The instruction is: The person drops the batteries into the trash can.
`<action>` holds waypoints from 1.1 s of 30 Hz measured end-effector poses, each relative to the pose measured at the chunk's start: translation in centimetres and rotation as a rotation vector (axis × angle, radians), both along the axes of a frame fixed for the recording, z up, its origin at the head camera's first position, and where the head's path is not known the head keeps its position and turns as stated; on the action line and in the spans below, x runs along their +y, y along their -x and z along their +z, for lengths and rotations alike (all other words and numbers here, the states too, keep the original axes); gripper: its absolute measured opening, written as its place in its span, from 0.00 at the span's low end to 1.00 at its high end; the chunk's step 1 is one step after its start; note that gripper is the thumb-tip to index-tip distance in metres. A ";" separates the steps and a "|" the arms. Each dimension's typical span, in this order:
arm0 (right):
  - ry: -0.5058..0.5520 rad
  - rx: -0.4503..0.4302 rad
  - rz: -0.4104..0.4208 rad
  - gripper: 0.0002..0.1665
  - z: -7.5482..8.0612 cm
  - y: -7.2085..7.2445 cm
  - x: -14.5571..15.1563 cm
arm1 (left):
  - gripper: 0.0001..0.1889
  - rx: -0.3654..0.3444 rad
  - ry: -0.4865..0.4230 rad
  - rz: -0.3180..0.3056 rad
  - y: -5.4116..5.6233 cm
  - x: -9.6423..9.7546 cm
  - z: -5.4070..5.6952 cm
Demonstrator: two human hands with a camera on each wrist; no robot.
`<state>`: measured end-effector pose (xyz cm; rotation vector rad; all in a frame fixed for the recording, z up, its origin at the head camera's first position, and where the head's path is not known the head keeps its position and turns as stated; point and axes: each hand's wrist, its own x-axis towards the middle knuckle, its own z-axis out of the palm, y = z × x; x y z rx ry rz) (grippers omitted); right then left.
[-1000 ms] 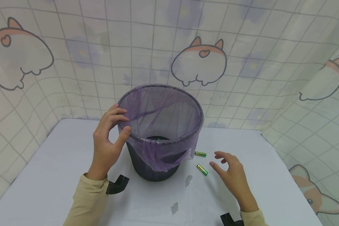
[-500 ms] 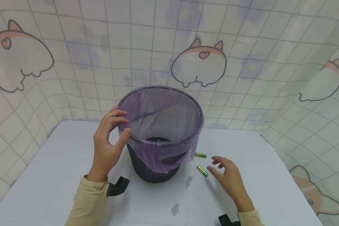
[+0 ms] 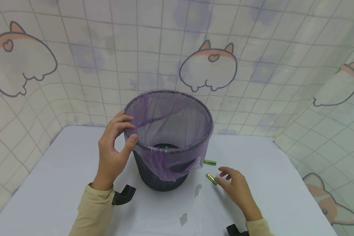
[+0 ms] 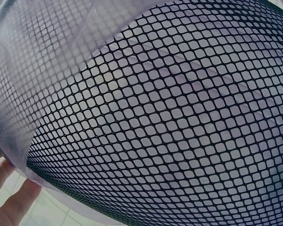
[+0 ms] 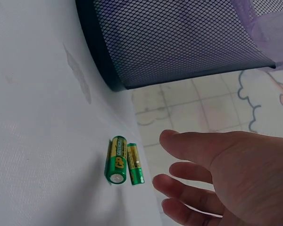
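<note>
A dark mesh wastebasket with a thin purple bag folded over its rim stands on the white table. My left hand grips the rim at its left side, thumb toward the front and fingers over the edge; fingertips also show at the rim in the left wrist view. Right of the basket lie two green-and-gold batteries, a nearer battery and a farther battery. My right hand hovers just right of the nearer one, fingers loosely bent, thumb apart, nothing held. Something small and green shows inside the basket.
Two grey patches mark the tabletop, one patch near the basket and another patch closer to the front. Behind the table hangs a gridded curtain with cartoon corgi prints. A black wrist mount sticks out from the left sleeve.
My right hand has moved left and toward the front, coming down close to the nearer battery. The left hand keeps its place on the basket rim.
</note>
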<state>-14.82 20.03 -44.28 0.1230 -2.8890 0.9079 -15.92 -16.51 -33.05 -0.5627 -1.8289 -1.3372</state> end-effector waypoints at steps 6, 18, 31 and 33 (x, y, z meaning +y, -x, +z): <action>-0.001 -0.030 -0.005 0.21 -0.2 0.0 -0.2 | 0.10 0.005 0.002 -0.002 0.0 -0.1 -0.1; -0.021 -0.055 0.020 0.20 -1.2 0.3 -0.5 | 0.10 0.010 0.007 -0.004 -0.1 -0.1 -0.1; -0.024 -0.086 0.000 0.18 -1.8 0.4 -1.0 | 0.10 0.011 0.013 0.003 0.0 -0.1 0.1; -0.028 -0.090 -0.005 0.17 -2.0 0.5 -1.0 | 0.10 0.012 0.015 0.002 0.0 -0.1 0.1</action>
